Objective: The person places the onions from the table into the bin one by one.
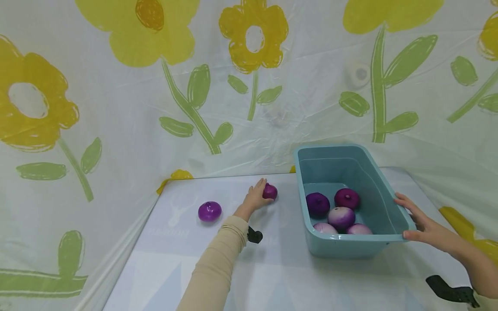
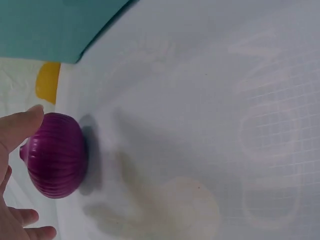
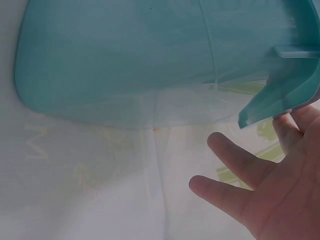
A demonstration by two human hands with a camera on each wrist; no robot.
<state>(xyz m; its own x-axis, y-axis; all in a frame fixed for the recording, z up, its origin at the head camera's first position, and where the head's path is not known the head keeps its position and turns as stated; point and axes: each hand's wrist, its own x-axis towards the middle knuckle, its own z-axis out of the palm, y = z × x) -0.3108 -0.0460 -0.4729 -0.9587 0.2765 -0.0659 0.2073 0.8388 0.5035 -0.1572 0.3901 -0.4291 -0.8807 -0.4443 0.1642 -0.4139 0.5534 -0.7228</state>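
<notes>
My left hand (image 1: 254, 199) reaches to a purple onion (image 1: 270, 192) near the table's far edge. In the left wrist view its thumb (image 2: 22, 127) lies at this onion (image 2: 56, 155), while the other fingers are spread apart and not wrapped round it. Another purple onion (image 1: 209, 211) sits to the left of the hand. On the right stands a blue-green plastic basin (image 1: 350, 248) with several purple and paler onions inside. My right hand (image 1: 433, 229) touches the basin's rim at its near right corner, fingers spread; two fingers (image 3: 240, 162) extend free below the rim.
A white table (image 1: 167, 259) bears the basin and loose onions. Behind it hangs a pale curtain (image 1: 128, 108) printed with yellow flowers, meeting the table's far edge. Black straps (image 1: 254, 236) are on both wrists.
</notes>
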